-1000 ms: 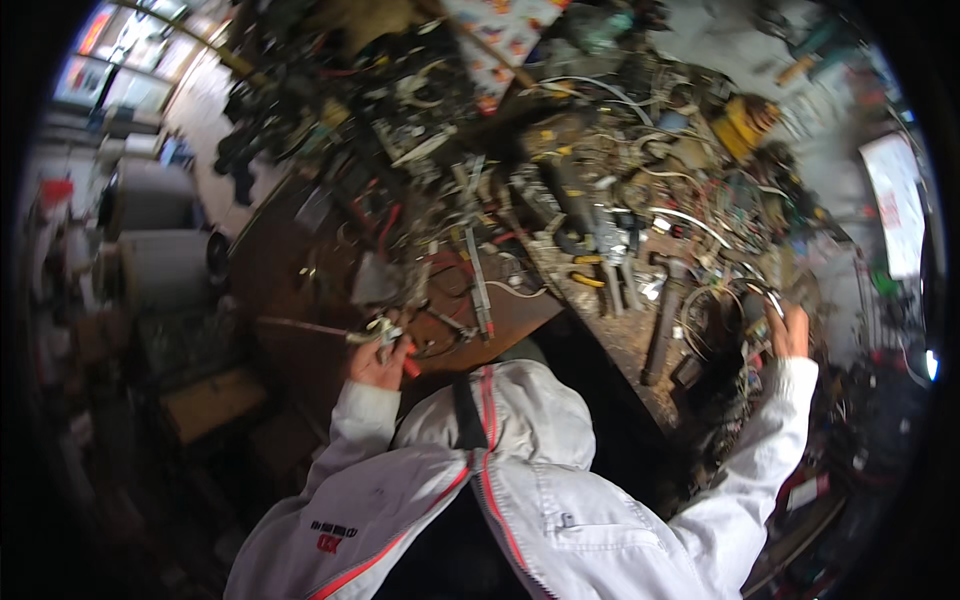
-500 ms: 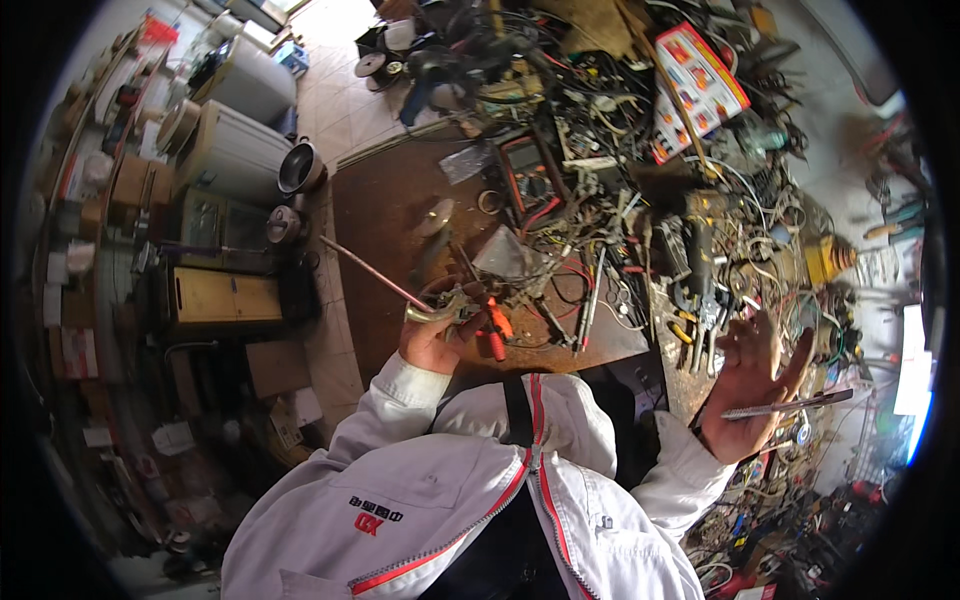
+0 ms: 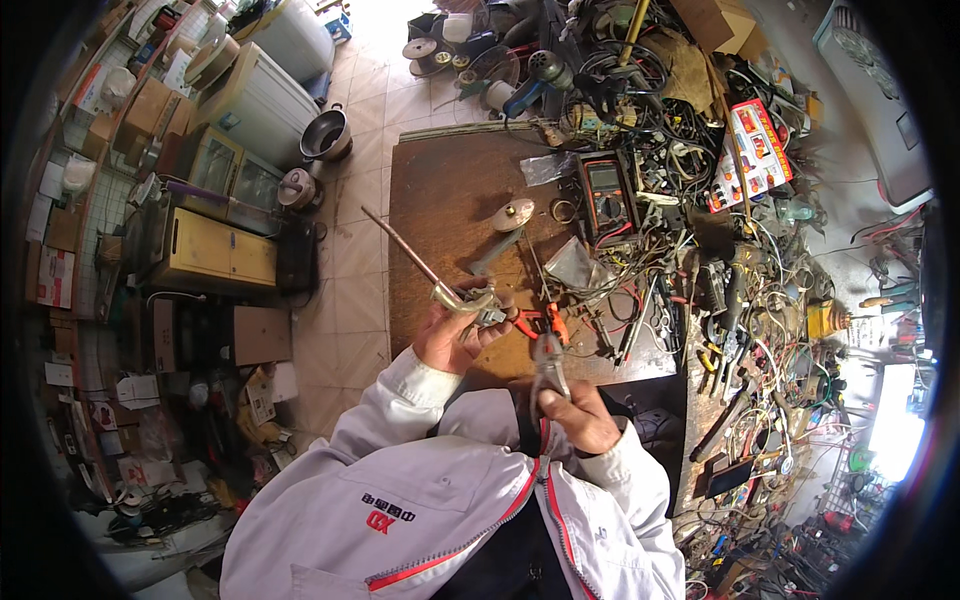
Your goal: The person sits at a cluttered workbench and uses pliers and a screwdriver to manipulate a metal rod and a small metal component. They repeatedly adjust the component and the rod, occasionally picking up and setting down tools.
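Observation:
My left hand (image 3: 445,340) is closed around a metal fitting with a long thin rod (image 3: 408,244) that slants up to the left. The fitting's small parts are partly hidden by my fingers. In front of my jacket, my right hand (image 3: 588,418) grips a pair of metal pliers (image 3: 549,368), with their head pointing away from me. Just beyond the pliers lies a tool with red-orange handles (image 3: 557,323) on the brown table (image 3: 440,180). Further off on the table are an oval metal piece (image 3: 512,214) and a clear plastic bag (image 3: 577,266).
A multimeter (image 3: 608,196) lies toward the table's right side, beside tangled wires and hand tools. A printed box (image 3: 750,155) leans at the back right. Left of the table, a pan (image 3: 326,134) and a yellow cabinet (image 3: 225,248) stand along the tiled floor (image 3: 350,260).
My right hand has come in from the far right to in front of my jacket, and its spread fingers have closed round the pliers. The left hand still holds the fitting. The view has shifted.

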A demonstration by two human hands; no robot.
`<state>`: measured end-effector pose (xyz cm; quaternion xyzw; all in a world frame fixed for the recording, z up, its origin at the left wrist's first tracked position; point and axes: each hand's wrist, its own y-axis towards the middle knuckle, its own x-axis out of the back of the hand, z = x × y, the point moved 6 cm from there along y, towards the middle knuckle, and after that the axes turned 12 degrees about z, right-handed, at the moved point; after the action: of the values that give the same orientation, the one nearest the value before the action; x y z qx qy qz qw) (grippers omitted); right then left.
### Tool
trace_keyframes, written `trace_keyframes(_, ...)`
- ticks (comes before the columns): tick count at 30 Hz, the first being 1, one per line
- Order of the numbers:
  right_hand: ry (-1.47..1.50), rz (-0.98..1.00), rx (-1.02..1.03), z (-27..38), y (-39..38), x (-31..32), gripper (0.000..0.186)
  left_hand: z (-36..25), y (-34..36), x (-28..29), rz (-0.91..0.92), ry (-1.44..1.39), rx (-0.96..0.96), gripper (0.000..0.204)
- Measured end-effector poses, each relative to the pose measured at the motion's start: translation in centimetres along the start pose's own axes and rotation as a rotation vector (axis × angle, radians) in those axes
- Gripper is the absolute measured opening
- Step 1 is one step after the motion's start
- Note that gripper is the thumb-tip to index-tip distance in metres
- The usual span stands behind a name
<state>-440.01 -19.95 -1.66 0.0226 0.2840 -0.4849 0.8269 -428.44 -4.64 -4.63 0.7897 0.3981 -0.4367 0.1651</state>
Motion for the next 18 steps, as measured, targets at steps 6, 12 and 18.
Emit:
trace_keyframes(6, 0.119, 0.270, 0.092, -0.9, 4.9, -3.8, 0.038, -1.1, -1.1, -0.5, 0.122, 0.042, 0.041, 0.046)
trace_keyframes(12, 0.240, 0.227, 0.072, -1.7, 6.5, -4.3, 0.036, -1.4, -2.1, 0.8, -0.018, 0.092, 0.018, 0.041)
trace_keyframes(18, 0.290, 0.148, 0.048, -2.0, 7.0, -3.8, 0.038, -1.6, -1.5, 0.0, -0.010, 0.049, -0.011, 0.039)
